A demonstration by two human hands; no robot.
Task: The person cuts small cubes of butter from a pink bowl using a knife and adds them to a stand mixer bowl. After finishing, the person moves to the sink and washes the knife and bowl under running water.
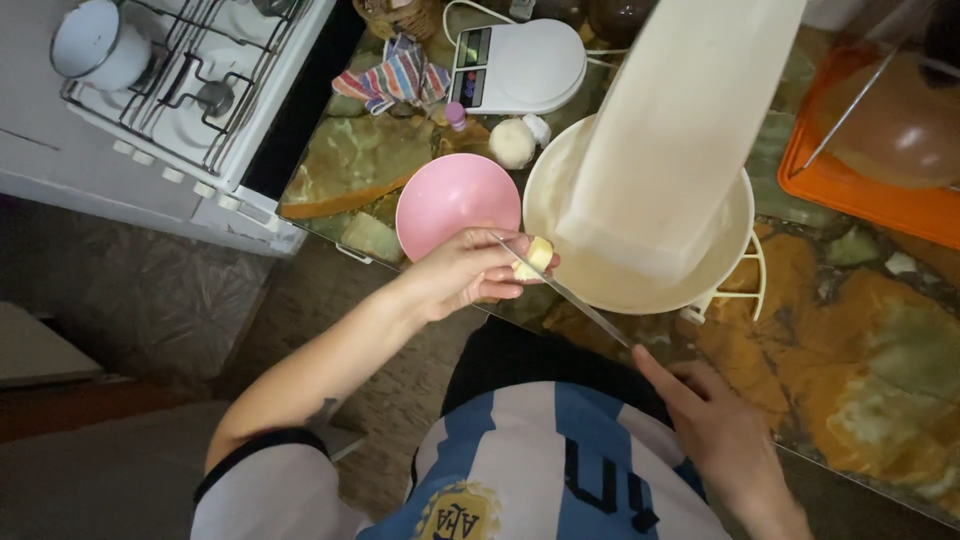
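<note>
Marbled green-orange countertop (870, 350) bears pink bowl (450, 200), cream basin (735, 235), scale (525, 65).

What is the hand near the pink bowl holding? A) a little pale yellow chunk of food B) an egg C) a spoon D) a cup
A: the left hand pinches a small pale yellow piece of food in its fingertips, just in front of the pink bowl, while the blade of the knife in the right hand meets it.
</note>
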